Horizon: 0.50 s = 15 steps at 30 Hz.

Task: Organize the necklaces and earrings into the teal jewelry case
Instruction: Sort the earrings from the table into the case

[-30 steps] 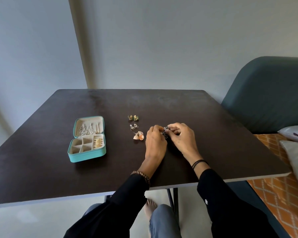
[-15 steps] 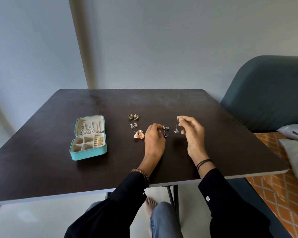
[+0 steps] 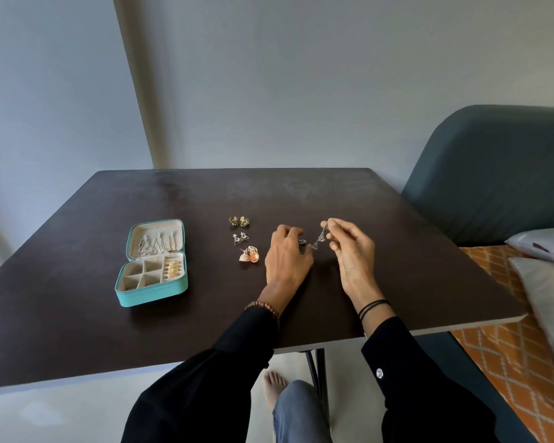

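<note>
Silver drop earring [image 3: 320, 240] — slender, dangling — pinched by right hand [image 3: 349, 251].

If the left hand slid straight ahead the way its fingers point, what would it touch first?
Probably the small dark earring at the left hand's fingertips; it may already be touching. Beyond it, only bare dark wooden table.

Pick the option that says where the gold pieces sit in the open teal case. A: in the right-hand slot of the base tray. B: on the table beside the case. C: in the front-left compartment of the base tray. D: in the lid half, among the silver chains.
A: the gold pieces lie in the right-hand slot of the teal case, beside its bare divided compartments.
</note>
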Tool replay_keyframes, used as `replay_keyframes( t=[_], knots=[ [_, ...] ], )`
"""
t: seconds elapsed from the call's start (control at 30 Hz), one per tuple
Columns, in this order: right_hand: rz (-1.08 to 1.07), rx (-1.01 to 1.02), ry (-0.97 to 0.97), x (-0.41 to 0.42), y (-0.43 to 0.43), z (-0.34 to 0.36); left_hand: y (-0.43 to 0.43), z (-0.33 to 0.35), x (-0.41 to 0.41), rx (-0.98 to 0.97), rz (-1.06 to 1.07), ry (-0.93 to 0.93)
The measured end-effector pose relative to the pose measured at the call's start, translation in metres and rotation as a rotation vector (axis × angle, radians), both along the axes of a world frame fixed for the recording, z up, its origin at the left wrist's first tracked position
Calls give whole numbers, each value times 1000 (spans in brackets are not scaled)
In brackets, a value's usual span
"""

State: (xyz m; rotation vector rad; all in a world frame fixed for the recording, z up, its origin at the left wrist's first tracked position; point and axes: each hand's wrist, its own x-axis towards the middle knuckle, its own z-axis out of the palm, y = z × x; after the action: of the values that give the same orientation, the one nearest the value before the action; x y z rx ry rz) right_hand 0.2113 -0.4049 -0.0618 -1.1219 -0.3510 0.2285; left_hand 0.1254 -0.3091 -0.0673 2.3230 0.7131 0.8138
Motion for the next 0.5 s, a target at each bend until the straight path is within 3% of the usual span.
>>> replay_keyframes(
  t=[0.5],
  knots=[
    [5, -237, -202, -4, 0, -6, 0, 4, 6, 148, 31, 92]
  ],
)
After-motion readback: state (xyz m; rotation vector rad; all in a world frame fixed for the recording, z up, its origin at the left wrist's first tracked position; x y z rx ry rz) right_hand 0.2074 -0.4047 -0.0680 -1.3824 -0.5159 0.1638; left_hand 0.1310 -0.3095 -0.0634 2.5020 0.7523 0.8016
